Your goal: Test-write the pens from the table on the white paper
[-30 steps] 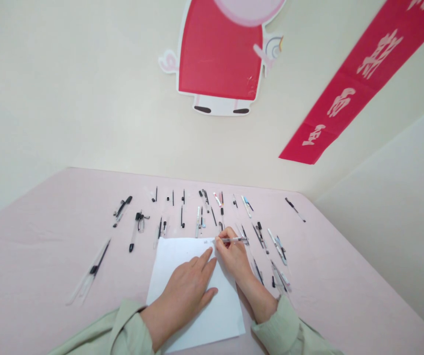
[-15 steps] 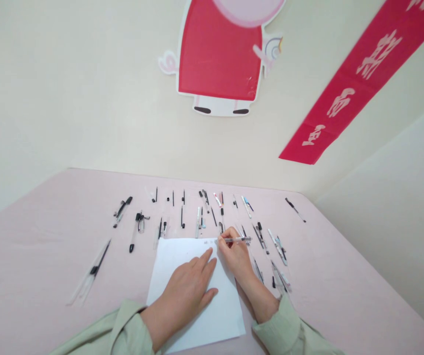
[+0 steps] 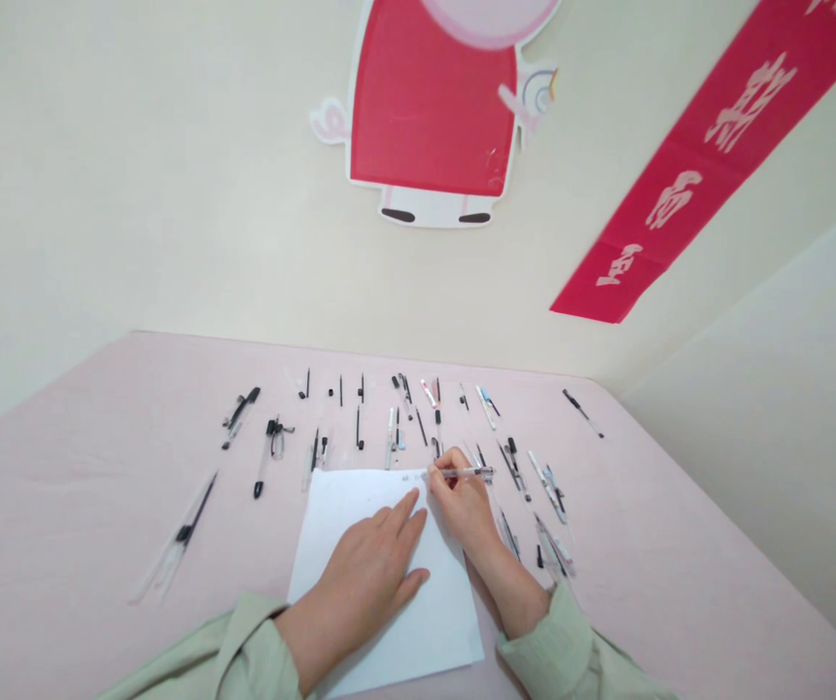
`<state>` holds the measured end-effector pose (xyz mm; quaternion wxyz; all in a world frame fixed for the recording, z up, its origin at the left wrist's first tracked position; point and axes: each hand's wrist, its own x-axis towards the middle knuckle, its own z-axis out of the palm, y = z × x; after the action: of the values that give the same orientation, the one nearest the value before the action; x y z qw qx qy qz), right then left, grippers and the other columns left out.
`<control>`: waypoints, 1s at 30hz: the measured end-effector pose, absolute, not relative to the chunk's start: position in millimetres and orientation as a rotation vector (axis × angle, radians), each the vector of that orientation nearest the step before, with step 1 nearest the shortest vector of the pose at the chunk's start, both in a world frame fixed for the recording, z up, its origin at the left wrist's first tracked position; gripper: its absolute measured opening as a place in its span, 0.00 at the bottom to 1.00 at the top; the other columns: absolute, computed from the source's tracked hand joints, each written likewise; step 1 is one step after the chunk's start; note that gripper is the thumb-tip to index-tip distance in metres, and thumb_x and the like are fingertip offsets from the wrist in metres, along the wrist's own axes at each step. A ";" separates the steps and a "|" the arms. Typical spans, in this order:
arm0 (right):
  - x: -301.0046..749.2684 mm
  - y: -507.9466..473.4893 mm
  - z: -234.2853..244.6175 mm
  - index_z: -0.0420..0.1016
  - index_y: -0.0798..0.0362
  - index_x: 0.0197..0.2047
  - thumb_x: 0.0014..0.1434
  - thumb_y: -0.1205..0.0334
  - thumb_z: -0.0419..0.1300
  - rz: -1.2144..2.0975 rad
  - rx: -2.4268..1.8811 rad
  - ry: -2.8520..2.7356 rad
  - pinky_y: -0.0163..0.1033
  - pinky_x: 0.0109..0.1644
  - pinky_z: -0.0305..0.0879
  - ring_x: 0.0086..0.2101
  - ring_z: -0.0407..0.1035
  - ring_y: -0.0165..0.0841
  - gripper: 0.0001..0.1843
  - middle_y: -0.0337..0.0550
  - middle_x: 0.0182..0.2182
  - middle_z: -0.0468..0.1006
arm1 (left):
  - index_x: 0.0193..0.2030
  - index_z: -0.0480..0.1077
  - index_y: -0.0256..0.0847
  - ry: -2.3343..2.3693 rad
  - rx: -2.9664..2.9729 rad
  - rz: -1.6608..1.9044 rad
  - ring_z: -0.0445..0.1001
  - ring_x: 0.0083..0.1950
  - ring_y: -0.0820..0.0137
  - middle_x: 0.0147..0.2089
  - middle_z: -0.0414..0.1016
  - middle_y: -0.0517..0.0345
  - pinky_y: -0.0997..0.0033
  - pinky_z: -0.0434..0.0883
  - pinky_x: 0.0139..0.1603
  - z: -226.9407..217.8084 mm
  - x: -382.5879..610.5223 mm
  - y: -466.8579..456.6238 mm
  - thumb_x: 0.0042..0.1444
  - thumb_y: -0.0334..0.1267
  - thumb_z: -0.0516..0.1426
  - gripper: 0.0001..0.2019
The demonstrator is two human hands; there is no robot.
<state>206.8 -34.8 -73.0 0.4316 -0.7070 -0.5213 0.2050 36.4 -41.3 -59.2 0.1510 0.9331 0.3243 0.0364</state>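
A white sheet of paper [image 3: 389, 622] lies on the pink table [image 3: 60, 506] in front of me. My left hand [image 3: 366, 574] rests flat on the sheet, fingers stretched out. My right hand [image 3: 462, 501] pinches a clear pen [image 3: 470, 473] whose tip touches the sheet's far right corner, beside small faint marks [image 3: 409, 477]. Both sleeves are pale green.
Several pens and pen parts [image 3: 360, 418] lie in rows beyond the paper. More pens [image 3: 545, 486] lie to the right, and a long clear one [image 3: 181, 535] lies at the left. A cartoon cut-out [image 3: 433, 107] and a red banner [image 3: 695, 156] hang on the wall.
The pen tip has shifted slightly right along the top of the sheet. The left hand has stayed flat in place.
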 end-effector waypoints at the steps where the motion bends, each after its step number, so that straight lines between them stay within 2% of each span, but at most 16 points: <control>1: 206.9 -34.7 -73.1 0.65 0.49 0.29 0.56 0.59 0.53 0.511 -1.759 -1.301 0.36 0.32 0.57 0.25 0.63 0.32 0.06 0.33 0.22 0.68 | 0.64 0.61 0.37 0.934 2.678 0.102 0.68 0.61 0.54 0.71 0.54 0.43 0.54 0.70 0.56 -59.0 36.5 -41.4 0.58 0.40 0.56 0.27; 30: 206.2 -34.0 -73.0 0.64 0.49 0.28 0.56 0.59 0.52 0.521 -1.731 -1.304 0.36 0.32 0.58 0.25 0.64 0.33 0.06 0.33 0.21 0.68 | 0.64 0.61 0.37 0.937 2.672 0.121 0.68 0.61 0.54 0.71 0.55 0.42 0.55 0.69 0.57 -60.8 36.5 -41.1 0.58 0.41 0.55 0.26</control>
<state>206.2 -34.0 -73.0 0.4407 -0.6971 -0.5252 0.2099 36.5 -41.1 -60.8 0.1531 0.9316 0.3269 0.0423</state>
